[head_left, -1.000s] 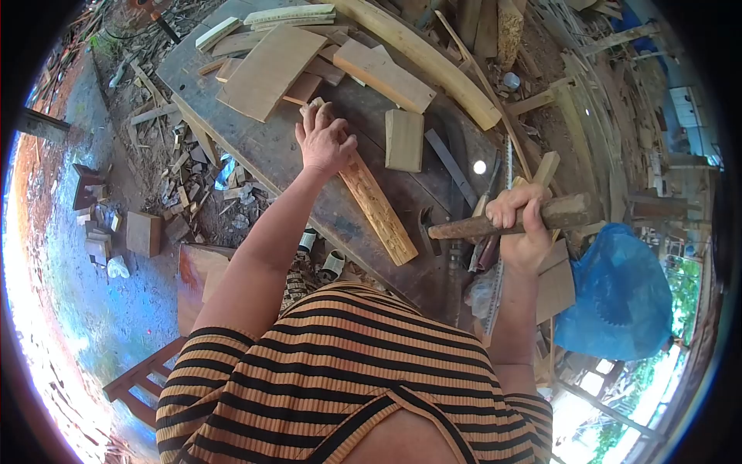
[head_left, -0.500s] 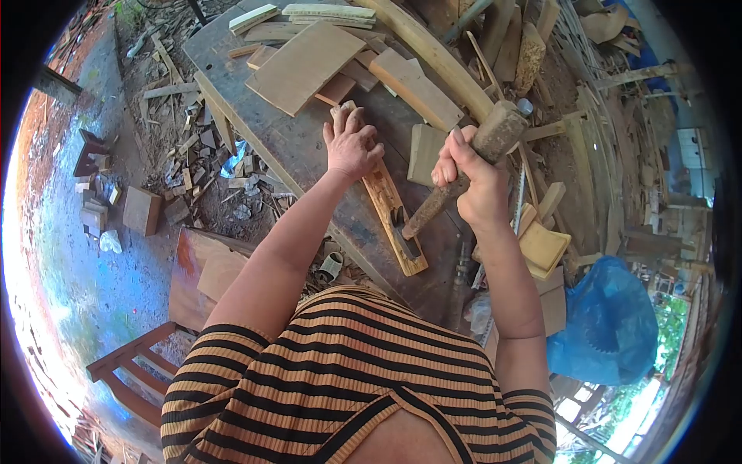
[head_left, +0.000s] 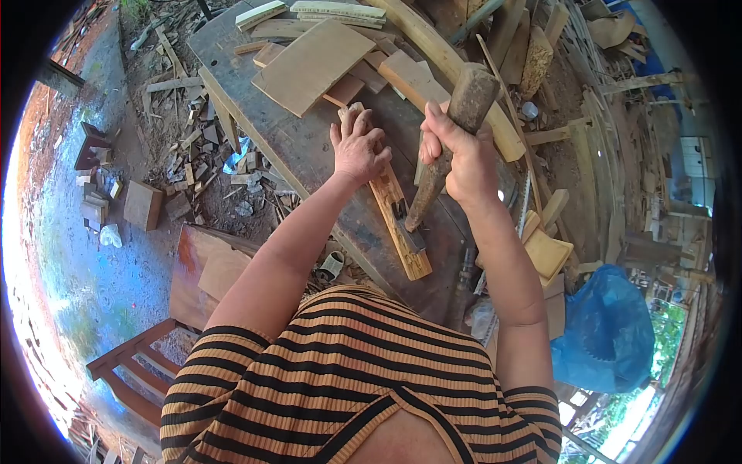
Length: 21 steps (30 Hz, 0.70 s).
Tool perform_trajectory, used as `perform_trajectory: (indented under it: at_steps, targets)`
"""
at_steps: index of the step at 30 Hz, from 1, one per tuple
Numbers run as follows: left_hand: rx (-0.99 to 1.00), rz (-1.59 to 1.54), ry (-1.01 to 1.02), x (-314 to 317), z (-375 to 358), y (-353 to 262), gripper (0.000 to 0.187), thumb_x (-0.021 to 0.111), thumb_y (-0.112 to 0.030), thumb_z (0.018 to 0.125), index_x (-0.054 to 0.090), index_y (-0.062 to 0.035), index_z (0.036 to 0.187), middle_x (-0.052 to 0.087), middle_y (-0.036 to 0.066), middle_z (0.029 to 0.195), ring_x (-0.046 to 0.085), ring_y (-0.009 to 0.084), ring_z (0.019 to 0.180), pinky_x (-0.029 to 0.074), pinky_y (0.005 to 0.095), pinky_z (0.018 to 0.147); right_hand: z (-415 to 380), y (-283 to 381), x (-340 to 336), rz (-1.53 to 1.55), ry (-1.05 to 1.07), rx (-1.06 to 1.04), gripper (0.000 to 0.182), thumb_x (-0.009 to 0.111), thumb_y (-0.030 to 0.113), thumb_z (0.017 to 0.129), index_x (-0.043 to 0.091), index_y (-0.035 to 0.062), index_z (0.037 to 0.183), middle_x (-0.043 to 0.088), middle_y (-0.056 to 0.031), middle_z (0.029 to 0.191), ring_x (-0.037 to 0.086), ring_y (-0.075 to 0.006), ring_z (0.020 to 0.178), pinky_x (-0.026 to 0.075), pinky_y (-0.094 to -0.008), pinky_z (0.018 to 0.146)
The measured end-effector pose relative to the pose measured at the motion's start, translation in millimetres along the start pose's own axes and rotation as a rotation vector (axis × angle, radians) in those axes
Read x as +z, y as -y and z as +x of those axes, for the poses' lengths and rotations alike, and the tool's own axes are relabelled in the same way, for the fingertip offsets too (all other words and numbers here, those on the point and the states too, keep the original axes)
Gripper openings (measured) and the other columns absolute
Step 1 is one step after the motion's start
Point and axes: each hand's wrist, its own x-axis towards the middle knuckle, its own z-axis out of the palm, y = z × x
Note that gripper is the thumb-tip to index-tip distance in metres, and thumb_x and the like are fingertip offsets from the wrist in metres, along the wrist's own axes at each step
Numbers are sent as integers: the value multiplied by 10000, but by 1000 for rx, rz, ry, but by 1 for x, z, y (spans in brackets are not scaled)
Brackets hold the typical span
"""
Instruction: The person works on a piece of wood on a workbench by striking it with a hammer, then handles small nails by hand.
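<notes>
A long wooden hand plane (head_left: 392,207) lies on the dark workbench, slanting from the back towards my body. My left hand (head_left: 360,147) is closed around its far end, fingers bent over the wood. Near the plane's close end, a dark metal blade (head_left: 413,239) sits in its slot. My right hand (head_left: 468,158) is wrapped around a worn wooden mallet (head_left: 474,94), its thick end up. The mallet's narrow lower end points down at the blade area; whether it touches cannot be made out.
A flat board (head_left: 313,68) and several wood offcuts lie at the back of the workbench (head_left: 301,147). A long beam (head_left: 433,50) runs along its far right. A yellow block (head_left: 549,254) and a blue plastic bag (head_left: 607,329) are at right. Scraps litter the ground at left.
The mallet's thick end has swung left and away from me, so it stands more upright. My right hand has moved left with it. My left hand keeps its hold on the plane.
</notes>
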Motion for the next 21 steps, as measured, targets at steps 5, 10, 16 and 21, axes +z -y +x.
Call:
perform_trajectory:
  at_steps: [5,10,16,21]
  targets:
    - [21,-1,-32,6,2,3,373,629,-405,756,672,-183,1052,370,96,1477,167,349,1436,108,654,1106,-16,3,0,-20,2,-38,281,716,224,887,611,54,689,513,19,540,480,-72,484,383,-230,493]
    - [6,42,-19,8,5,5,371,647,-401,711,692,-189,1011,406,65,1446,190,327,1428,155,644,1097,-123,1,-49,-47,143,-272,246,668,270,903,592,51,819,537,-20,605,503,-117,550,420,-281,536]
    - [8,85,-25,7,5,0,370,653,-401,715,689,-185,1014,396,69,1459,187,337,1428,149,625,1107,-182,24,-102,99,-212,-282,437,633,464,896,531,40,925,486,-40,635,499,-181,603,422,-357,622]
    - [26,95,3,8,5,0,370,648,-412,737,686,-193,1033,379,80,1472,177,348,1432,133,587,1125,-181,17,-104,79,-131,-303,405,636,424,904,528,34,906,477,-45,640,469,-173,585,408,-342,605]
